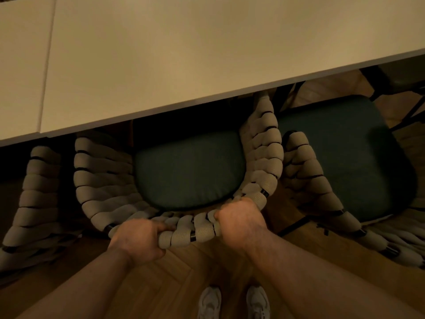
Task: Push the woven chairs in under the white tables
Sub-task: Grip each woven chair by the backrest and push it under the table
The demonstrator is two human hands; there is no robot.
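A woven chair (103, 180) with beige rope wrapping and a dark green seat cushion (188, 171) stands in front of me, its front part under the edge of the white table (207, 54). My left hand (140, 240) grips the top of the chair's curved backrest at its left. My right hand (239, 222) grips the same backrest rim further right. Fingers of both hands curl over the rope.
A second woven chair (322, 187) with a green cushion stands close on the right, further out from the table. Part of a third woven chair (36, 196) shows at the left. A second white table (20, 65) adjoins at the left. My white shoes (232, 302) stand on the wooden floor.
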